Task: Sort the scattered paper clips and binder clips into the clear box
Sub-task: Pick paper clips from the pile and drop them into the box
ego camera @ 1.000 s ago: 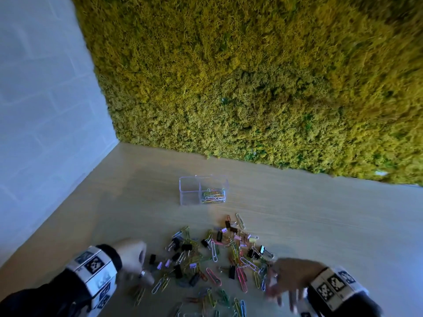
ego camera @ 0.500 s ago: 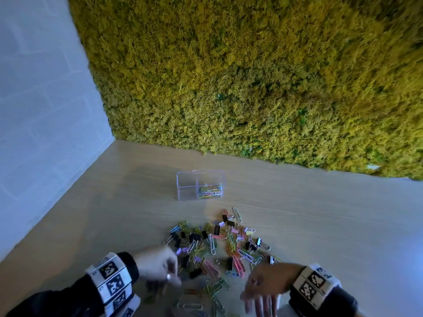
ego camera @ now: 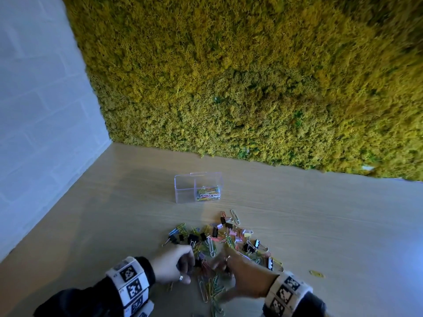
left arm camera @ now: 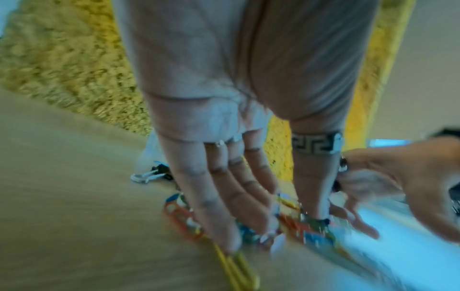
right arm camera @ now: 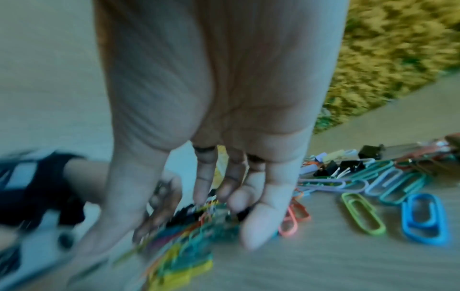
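Note:
A clear two-part box stands on the wooden table, and its right half holds coloured paper clips. Nearer me lies a mixed pile of paper clips and binder clips. My left hand and right hand nearly meet over the pile's near part. In the left wrist view the left hand has its fingers straight, tips down on blurred clips. The right hand does the same with loosely bent fingers. Neither hand plainly pinches a clip. Blue and green paper clips lie beside it.
A yellow-green moss wall closes the table's far side and a white brick wall its left side. One yellow paper clip lies apart, right of the pile. A black binder clip sits left of my left fingers.
Both hands have moved inward from the pile's left and right sides and now almost touch over its near part, dragging clips together. The box has not moved.

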The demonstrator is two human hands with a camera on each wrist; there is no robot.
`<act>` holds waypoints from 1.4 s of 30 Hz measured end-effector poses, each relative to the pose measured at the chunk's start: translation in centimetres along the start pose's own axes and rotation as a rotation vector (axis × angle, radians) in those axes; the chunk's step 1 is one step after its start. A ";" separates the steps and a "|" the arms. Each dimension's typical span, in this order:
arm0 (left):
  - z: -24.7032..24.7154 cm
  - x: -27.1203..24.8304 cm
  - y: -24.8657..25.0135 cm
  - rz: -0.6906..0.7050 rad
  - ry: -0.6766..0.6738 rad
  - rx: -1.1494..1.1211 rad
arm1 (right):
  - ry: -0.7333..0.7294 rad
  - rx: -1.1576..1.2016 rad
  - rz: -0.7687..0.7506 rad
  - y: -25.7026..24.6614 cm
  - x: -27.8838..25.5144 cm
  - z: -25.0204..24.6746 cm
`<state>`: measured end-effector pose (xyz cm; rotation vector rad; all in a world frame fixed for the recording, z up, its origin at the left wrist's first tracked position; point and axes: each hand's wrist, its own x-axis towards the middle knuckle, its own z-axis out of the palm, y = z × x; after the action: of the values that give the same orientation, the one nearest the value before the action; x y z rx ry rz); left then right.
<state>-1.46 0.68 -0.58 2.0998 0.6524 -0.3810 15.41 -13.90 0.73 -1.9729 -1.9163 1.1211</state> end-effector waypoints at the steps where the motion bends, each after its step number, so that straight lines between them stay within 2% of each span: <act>1: 0.3 0.0 0.0 -0.015 0.036 0.068 | 0.001 -0.112 -0.011 0.0 0.2 0.9; 3: 0.5 0.1 0.3 -0.019 0.132 0.172 | 0.047 -0.396 -0.018 1.3 1.1 2.8; 4: 0.3 0.3 0.5 -0.011 0.181 0.198 | 0.087 -0.426 0.009 1.9 1.6 3.2; 6: -0.4 0.6 1.3 0.034 0.266 0.218 | 0.172 -0.337 0.012 2.4 2.0 3.1; 9: -1.1 1.7 2.5 0.111 0.331 0.311 | 0.190 -0.249 -0.007 2.6 2.0 2.9; 11: -1.1 3.0 2.6 0.167 0.296 0.385 | 0.163 -0.281 -0.011 1.8 1.9 2.9; 14: -0.8 4.6 2.7 0.221 0.167 0.495 | 0.133 -0.266 -0.007 1.1 1.7 2.6; 16: -0.9 5.3 2.6 0.220 0.117 0.542 | 0.186 -0.247 0.003 1.2 1.7 1.9; 21: -1.3 6.2 2.0 0.136 0.092 0.538 | 0.181 -0.309 0.125 1.5 1.8 0.4; 25: -1.7 6.4 2.3 0.099 0.066 0.525 | 0.127 -0.323 0.109 1.8 2.1 -0.1; 28: -2.0 6.3 2.7 0.103 0.080 0.499 | 0.132 -0.214 0.070 2.2 2.1 -0.7; 32: -3.0 5.9 2.4 0.179 0.222 0.270 | 0.200 -0.023 0.061 2.4 2.0 -2.8; 37: -8.3 6.8 4.1 0.218 0.536 -0.085 | 0.444 0.314 0.094 3.3 3.0 -7.1; 40: -11.6 8.4 6.0 0.213 0.696 -0.132 | 0.512 0.420 0.047 3.0 4.5 -10.1; 42: -13.0 9.8 6.7 0.208 0.744 -0.142 | 0.591 0.497 0.015 2.8 5.8 -11.8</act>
<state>10.76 11.23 6.38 2.1215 0.8322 0.5793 24.12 -4.68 5.13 -1.7664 -1.1892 0.7868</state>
